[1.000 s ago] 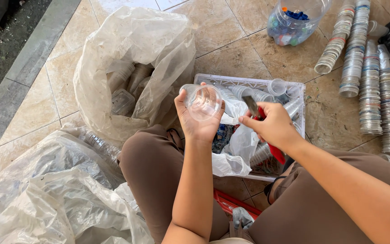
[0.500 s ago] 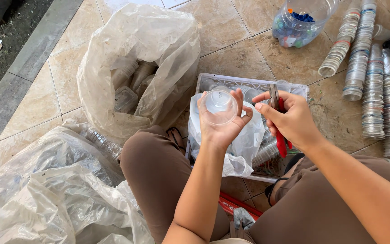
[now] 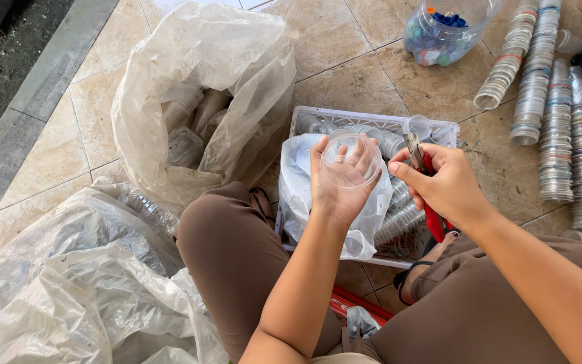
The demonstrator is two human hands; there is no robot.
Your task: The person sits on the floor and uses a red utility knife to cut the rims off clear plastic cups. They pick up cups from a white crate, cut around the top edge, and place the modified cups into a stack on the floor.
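Nearest, the person sits on the tiled floor with both knees drawn up in brown trousers, and the white crate [image 3: 372, 120] stands just beyond those knees. Over the crate the left hand [image 3: 335, 185] is closed round a clear plastic cup [image 3: 351, 159], fingers cupping its underside so the round mouth faces upward. Just right of the cup, the right hand [image 3: 447, 183] is wrapped tight about red-handled pliers [image 3: 426, 180], whose metal tip points up beside the cup's rim without touching it. Inside the crate lie a white bag [image 3: 301, 182] and more clear cups. Left of the crate a large clear sack [image 3: 197, 87] slumps open. Right of it, stacked cups [image 3: 555, 128] lie in rows. Beyond the crate stands a jar of coloured caps [image 3: 442, 27].
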